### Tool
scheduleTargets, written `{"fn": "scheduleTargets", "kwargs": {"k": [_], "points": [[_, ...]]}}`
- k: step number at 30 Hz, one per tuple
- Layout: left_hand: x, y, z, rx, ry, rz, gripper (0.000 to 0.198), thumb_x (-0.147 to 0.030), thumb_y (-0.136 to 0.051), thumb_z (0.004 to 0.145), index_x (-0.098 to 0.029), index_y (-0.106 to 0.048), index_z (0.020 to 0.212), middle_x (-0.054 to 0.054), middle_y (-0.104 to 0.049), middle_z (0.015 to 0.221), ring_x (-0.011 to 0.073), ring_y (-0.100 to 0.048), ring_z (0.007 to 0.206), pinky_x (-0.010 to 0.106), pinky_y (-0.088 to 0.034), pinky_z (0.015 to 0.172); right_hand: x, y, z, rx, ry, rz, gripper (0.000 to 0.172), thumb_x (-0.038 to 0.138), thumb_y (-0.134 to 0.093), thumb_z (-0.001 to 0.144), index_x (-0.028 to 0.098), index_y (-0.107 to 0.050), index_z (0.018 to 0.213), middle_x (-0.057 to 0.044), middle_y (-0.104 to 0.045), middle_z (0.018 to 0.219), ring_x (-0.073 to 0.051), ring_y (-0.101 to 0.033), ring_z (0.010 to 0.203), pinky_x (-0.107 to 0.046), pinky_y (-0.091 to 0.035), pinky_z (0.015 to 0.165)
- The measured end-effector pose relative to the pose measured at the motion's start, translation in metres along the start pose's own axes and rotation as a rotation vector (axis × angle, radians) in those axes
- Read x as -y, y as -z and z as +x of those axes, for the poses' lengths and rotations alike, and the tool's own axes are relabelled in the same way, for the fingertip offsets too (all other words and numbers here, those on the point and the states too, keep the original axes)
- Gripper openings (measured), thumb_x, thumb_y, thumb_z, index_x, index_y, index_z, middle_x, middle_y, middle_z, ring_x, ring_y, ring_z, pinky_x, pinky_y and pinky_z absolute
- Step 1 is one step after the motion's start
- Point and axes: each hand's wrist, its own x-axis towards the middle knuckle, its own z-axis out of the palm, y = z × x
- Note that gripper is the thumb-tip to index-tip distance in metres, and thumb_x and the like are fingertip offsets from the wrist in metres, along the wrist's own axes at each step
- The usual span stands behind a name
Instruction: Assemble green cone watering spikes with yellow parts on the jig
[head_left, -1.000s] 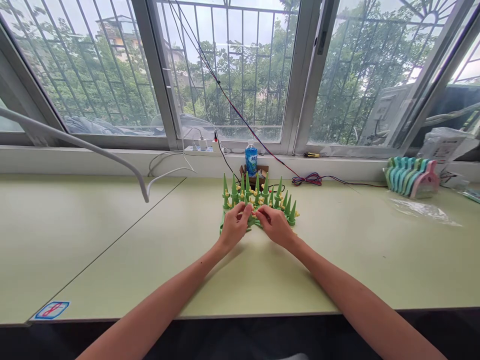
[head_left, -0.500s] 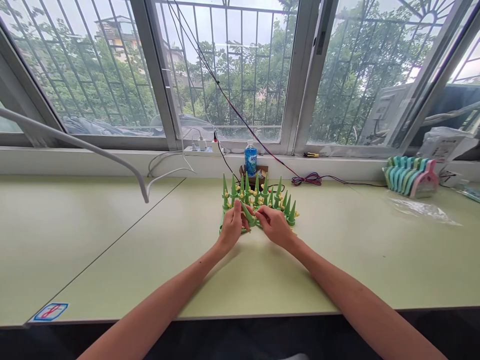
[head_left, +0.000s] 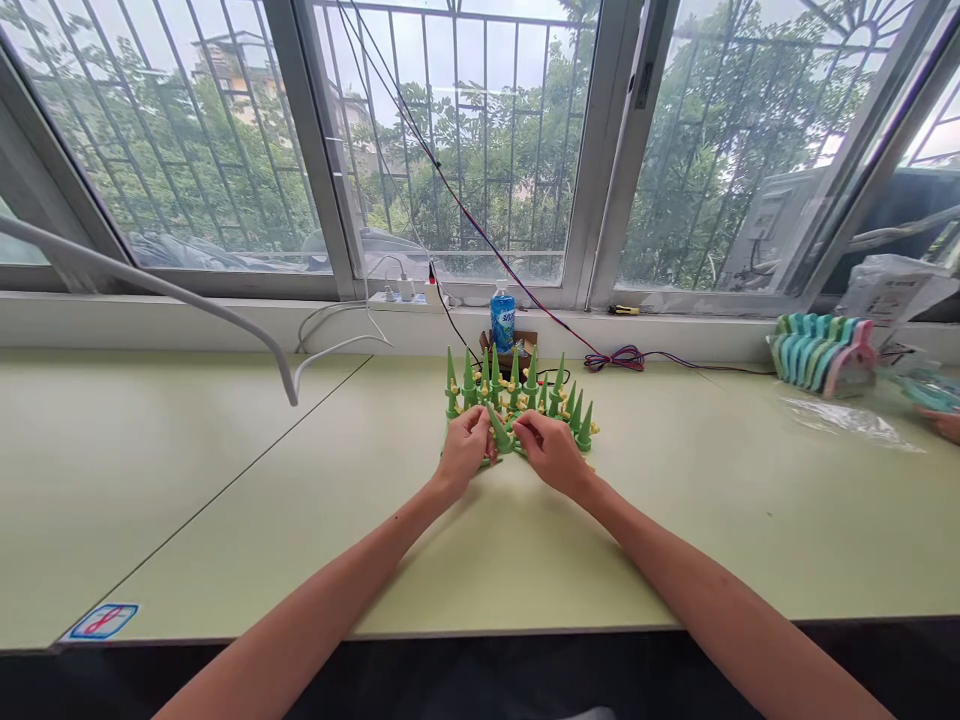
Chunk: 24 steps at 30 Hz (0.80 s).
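Near the middle of the table, my left hand (head_left: 463, 448) pinches a green plastic plant-watering spike (head_left: 501, 434), its point tilted up and to the left. My right hand (head_left: 553, 448) is just to the right of it, thumb and fingertips pressed together close to the spike's wide end. Whatever is between those fingertips is too small to make out. Right behind both hands stand several more green spikes (head_left: 532, 372), points up, with small yellow valves (head_left: 555, 408) on them. My hands hide part of the front of this group.
A blue liquid bottle (head_left: 502, 320) and a small brown box (head_left: 526, 345) stand behind the spikes. Coiled wire (head_left: 619, 358), clear plastic wrap (head_left: 851, 422) and a rack of pastel pieces (head_left: 821, 355) lie rightward. A white cable (head_left: 225, 310) arches at left.
The spike in my left hand has turned more upright, and my left thumb has come down towards its point. My right hand barely moved. A blurred teal and reddish-brown shape appears at the right edge.
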Motion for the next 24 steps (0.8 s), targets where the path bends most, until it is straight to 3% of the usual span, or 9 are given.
{"fn": "scheduleTargets", "kwargs": {"k": [4,9,15,24], "points": [[0.0028,0.0007,0.0006,0.019,0.019,0.044,0.037,-0.052,-0.053,0.084,-0.019,-0.046,0.07,-0.008,-0.036,0.044,0.0074,-0.037,0.038,0.02,-0.038,0.037,0.0015,0.0013,0.0003,-0.013,-0.004,-0.007,0.025,0.034,-0.042,0.094,0.017,-0.054,0.079,0.001,-0.051,0.063,-0.011,-0.042,0.055,-0.022,-0.035,0.056],[0.0019,0.0002,-0.0001,0.085,0.151,0.009,0.041,-0.056,-0.053,0.081,-0.02,-0.041,0.069,-0.009,-0.031,0.047,0.0054,-0.03,0.038,0.018,-0.029,0.037,0.0031,0.0035,0.0007,-0.027,-0.002,-0.016,0.025,0.033,-0.041,0.094,0.018,-0.055,0.08,0.0,-0.052,0.065,-0.011,-0.043,0.056,-0.022,-0.035,0.056],[-0.0031,0.0,-0.0019,0.201,0.299,-0.028,0.047,-0.061,-0.047,0.082,-0.019,-0.038,0.064,-0.004,-0.043,0.05,0.0034,-0.021,0.038,0.018,-0.017,0.037,0.0028,0.0041,0.0007,-0.039,0.003,-0.02,0.025,0.033,-0.041,0.094,0.018,-0.055,0.08,0.0,-0.054,0.066,-0.012,-0.045,0.057,-0.023,-0.037,0.057],[-0.001,0.0027,-0.0032,0.228,0.261,-0.066,0.042,-0.061,-0.05,0.082,-0.019,-0.045,0.077,-0.004,-0.045,0.056,0.0035,-0.026,0.039,0.017,-0.019,0.038,0.0041,0.0051,0.0016,-0.045,0.006,-0.016,0.026,0.034,-0.041,0.094,0.019,-0.053,0.077,0.001,-0.052,0.064,-0.012,-0.044,0.056,-0.023,-0.036,0.056]]}}
